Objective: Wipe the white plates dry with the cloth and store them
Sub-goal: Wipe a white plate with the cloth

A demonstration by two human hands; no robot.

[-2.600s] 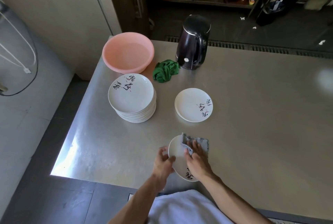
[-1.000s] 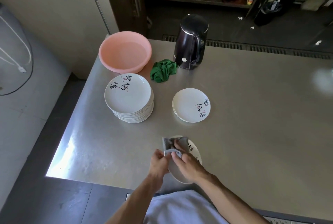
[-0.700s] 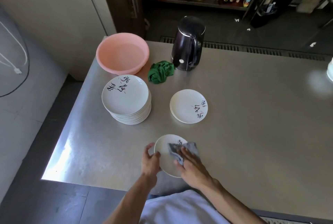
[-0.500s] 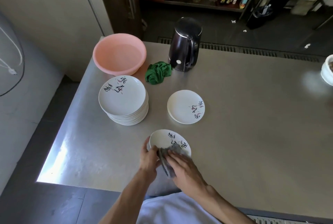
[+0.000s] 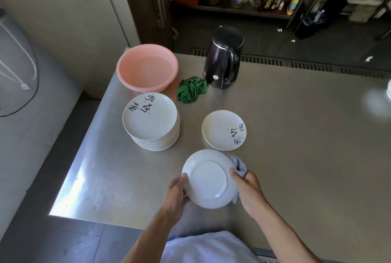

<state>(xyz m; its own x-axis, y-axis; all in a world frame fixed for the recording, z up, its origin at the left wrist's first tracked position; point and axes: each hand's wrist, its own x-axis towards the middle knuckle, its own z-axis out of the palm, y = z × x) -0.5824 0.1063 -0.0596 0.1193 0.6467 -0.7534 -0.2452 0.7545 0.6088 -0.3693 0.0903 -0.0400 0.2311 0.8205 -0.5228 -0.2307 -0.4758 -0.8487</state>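
Holding upturned plate [image 5: 208, 180]: left hand [image 5: 176, 194], right hand [image 5: 247, 188] with cloth [image 5: 238, 164].

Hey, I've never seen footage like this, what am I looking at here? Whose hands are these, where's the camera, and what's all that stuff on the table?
There is no machine here. These are a person's two bare hands, filmed by one wide-angle camera worn on their head, looking forward and down. That is why the arms come in from the bottom edge.

The left hand grips the left rim of a white plate, turned underside up and held over the metal table. The right hand holds a grey cloth against the plate's right edge.

On the table stand a tall stack of plates and a low stack, both with dark writing on the top plate. Behind them are a pink basin, a crumpled green cloth and a black kettle.
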